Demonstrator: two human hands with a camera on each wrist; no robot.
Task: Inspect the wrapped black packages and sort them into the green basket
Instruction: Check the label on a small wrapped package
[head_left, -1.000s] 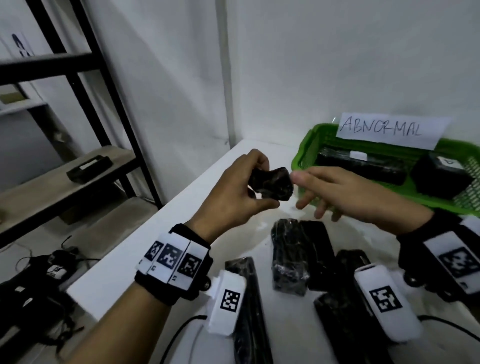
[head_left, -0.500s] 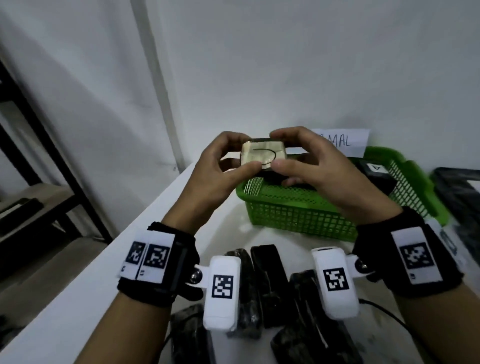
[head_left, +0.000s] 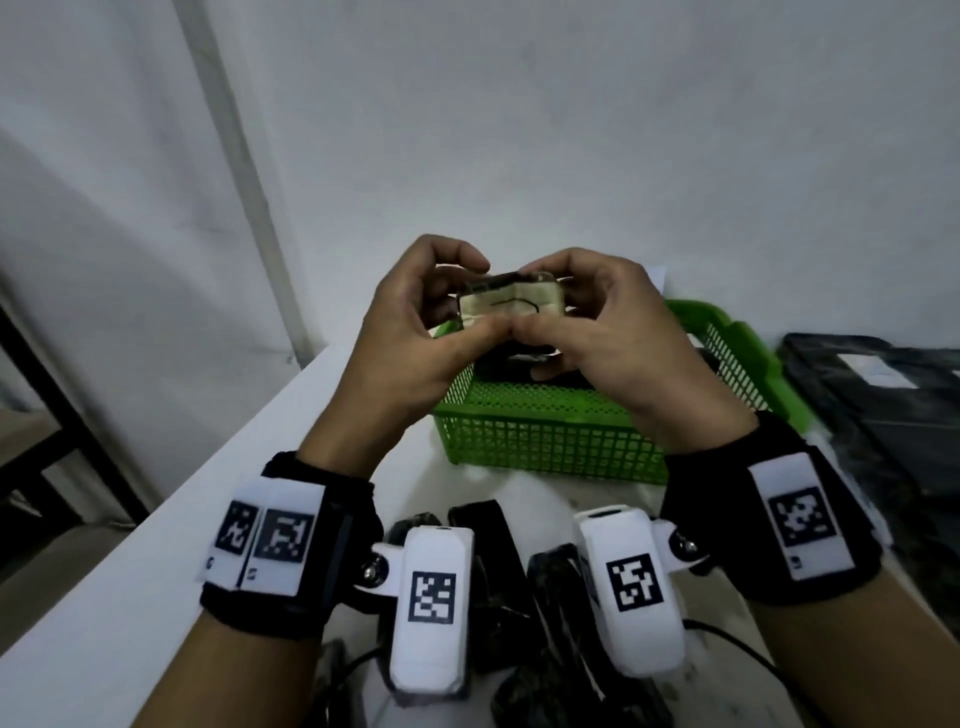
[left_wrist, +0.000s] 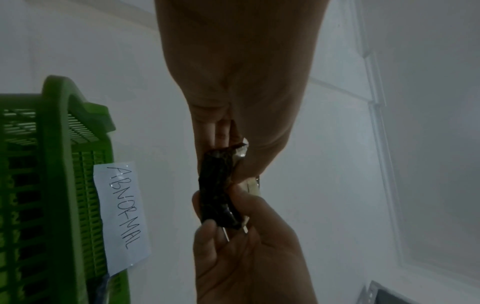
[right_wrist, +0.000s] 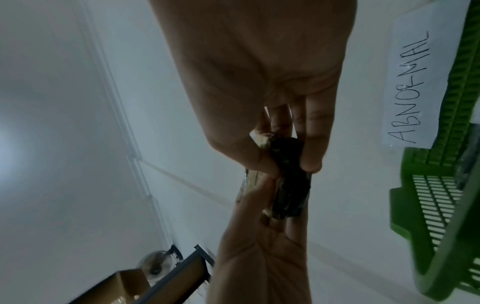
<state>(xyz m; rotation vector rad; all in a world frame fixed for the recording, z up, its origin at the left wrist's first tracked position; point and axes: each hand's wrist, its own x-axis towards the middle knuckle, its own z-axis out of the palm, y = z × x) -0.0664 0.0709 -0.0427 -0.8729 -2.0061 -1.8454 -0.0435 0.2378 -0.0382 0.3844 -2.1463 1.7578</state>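
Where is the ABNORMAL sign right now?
In the left wrist view the ABNORMAL sign is taped to the wall beside the green basket, left of the held package.

White paper label (left_wrist: 122, 216) on wall, just beside green basket (left_wrist: 59, 185): handwritten "ABNORMAL", black capitals, readable in both wrist views (right_wrist: 413, 86). In head view same label mostly hidden behind hands, unreadable. Small package (head_left: 511, 306) held up: pale tape face with black pen stroke, no legible letters. Wrist bands (head_left: 275, 538) and white wrist camera housings (head_left: 434, 595): black-and-white square code markers, no readable text.
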